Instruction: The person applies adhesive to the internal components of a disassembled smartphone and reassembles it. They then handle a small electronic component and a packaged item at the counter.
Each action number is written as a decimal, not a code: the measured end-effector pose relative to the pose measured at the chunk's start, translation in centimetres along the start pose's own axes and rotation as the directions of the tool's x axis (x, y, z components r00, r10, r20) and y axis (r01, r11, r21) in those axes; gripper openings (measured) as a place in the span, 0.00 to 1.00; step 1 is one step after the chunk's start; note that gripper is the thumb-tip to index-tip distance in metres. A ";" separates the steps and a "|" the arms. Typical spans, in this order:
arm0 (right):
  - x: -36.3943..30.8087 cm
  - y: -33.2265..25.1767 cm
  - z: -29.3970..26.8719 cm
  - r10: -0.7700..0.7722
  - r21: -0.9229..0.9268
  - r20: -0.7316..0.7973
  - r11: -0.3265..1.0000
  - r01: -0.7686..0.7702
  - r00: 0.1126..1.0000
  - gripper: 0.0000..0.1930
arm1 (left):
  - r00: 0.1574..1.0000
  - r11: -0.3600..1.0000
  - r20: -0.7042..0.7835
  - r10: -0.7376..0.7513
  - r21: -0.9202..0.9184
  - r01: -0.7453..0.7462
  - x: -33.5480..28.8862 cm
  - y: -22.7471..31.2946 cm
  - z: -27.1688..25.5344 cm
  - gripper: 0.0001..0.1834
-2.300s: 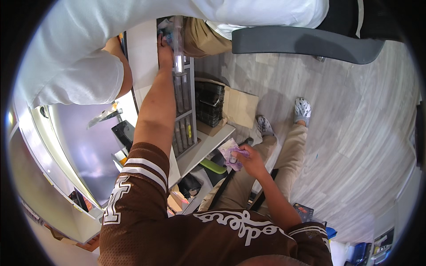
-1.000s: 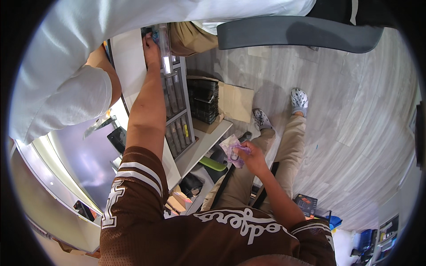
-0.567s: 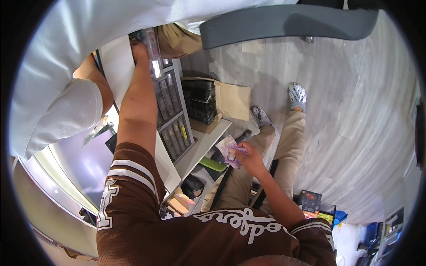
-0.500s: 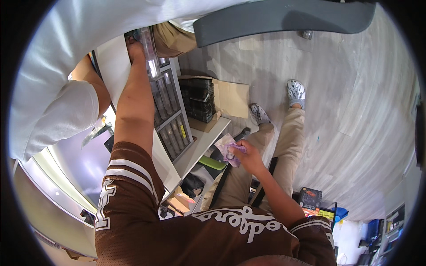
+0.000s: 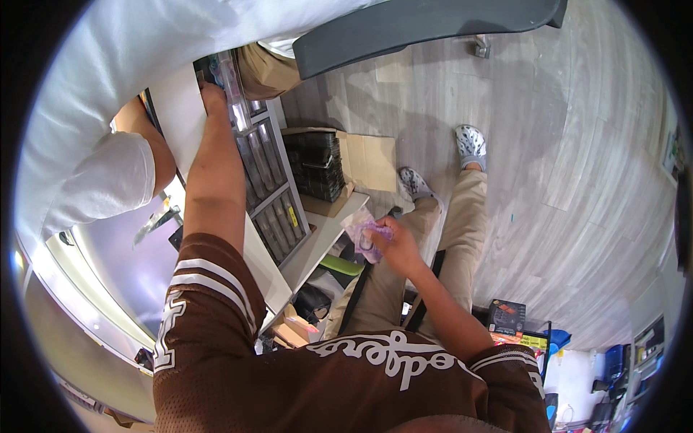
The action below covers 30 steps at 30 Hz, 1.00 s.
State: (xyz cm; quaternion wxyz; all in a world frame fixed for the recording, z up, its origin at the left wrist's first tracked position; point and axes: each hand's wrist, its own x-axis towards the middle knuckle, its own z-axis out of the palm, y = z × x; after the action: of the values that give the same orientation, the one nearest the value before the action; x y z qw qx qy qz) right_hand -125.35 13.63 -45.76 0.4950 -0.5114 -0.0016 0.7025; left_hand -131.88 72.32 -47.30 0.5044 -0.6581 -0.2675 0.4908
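Observation:
My right hand [image 5: 395, 244] is closed round a small clear plastic packet [image 5: 359, 234] with pink-purple print, held above my lap. A pale ring-like shape shows in it near my thumb. My left arm stretches far forward to a drawer [image 5: 271, 177] split by grey dividers into compartments of long clear packages. My left hand [image 5: 212, 97] reaches in at its far end, beside some clear plastic packaging [image 5: 229, 78]. The drawer's edge and shadow hide those fingers.
Another person in a white shirt [image 5: 94, 166] leans in at the left and top. A dark chair back [image 5: 426, 32] curves across the top. An open cardboard box [image 5: 368, 160] of stacked black items stands on a white shelf [image 5: 317, 245]. A black box [image 5: 507, 317] sits at lower right.
My left hand has shifted slightly, its fingers sinking further from sight at the drawer's far end. The packet in my right hand has tilted a little. The whole view has moved slightly.

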 end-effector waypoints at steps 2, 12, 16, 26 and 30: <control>1.1 -0.7 -0.1 -0.061 0.082 -0.027 0.995 0.063 0.998 0.17 | 0.989 0.988 0.130 0.067 -0.146 -0.048 -1.6 0.4 -2.5 0.21; 11.7 -14.6 3.9 -0.368 -0.218 0.166 0.891 0.398 0.915 0.35 | 0.867 -0.712 0.484 -0.120 -0.650 0.265 -17.1 -0.6 -10.1 0.27; 17.3 -18.9 9.2 -0.254 -0.453 0.240 0.824 0.339 0.937 0.41 | 0.892 -0.717 0.362 -0.270 -0.694 0.064 -26.2 -4.2 -13.3 0.23; 24.7 -23.9 19.6 -0.153 -0.575 0.364 0.739 0.351 0.919 0.30 | 0.960 -0.952 0.272 0.065 -0.270 0.141 -48.4 -7.6 -10.3 0.09; 22.0 -21.2 18.4 -0.189 0.013 0.076 0.982 0.189 0.979 0.31 | 0.913 -0.978 0.360 0.190 -0.010 0.207 -53.3 -7.1 -9.8 0.11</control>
State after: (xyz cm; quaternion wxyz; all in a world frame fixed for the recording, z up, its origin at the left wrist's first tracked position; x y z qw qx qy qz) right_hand -123.62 49.10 -41.95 0.5606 -0.4799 -0.0673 0.6715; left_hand -141.88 25.67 -20.56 -0.5693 -0.4106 -0.6571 -0.2748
